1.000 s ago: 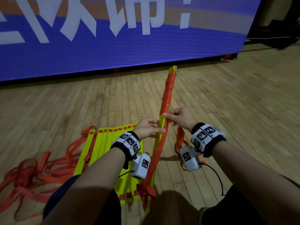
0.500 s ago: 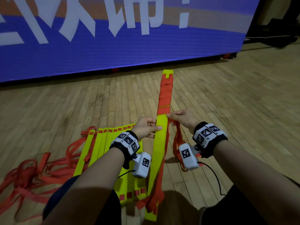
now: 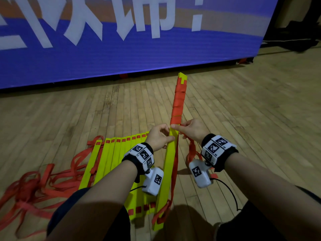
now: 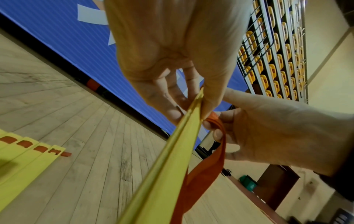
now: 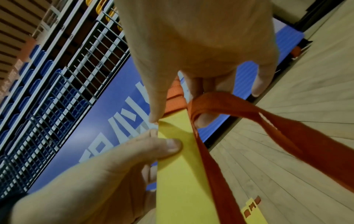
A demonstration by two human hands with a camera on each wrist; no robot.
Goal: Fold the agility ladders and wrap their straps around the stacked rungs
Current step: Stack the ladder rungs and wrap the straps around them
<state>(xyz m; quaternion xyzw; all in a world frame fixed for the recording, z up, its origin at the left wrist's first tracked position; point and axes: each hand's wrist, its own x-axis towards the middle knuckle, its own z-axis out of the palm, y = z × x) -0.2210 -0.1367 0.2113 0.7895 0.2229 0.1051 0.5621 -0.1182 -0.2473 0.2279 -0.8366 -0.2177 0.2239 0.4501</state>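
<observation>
The stack [image 3: 171, 164] of flat yellow plastic rungs is held up off the floor [image 3: 243, 110], tilted away from the person, its near end low between the knees. Its far half is bound in tight, overlapping turns of flat orange webbing; the near half is bare, smooth yellow. In the left wrist view the stack [image 4: 168, 159] shows thin layered edges.

The left hand [image 3: 159, 137] grips the stack at the middle – thumb flat on the broad yellow face, fingers curled behind. The right hand [image 3: 191, 130] is closed on the strap [image 3: 192, 150] just where the wrapping ends, forefinger tip pressed to the top edge of the bare face. In the right wrist view the strap [image 5: 268, 121] is doubled into a loop running from the fingers down and off to the right; a second length lies along the stack's right edge. The two hands are almost touching.

On the floor to the left lies a second ladder [image 3: 111, 164] – yellow rungs side by side like a fan, small orange tabs at their ends, its webbing [image 3: 34, 185] loose in a tangled heap further left. The floor is narrow wooden boards. Behind stands a blue banner [image 3: 121, 49] with large white characters.
</observation>
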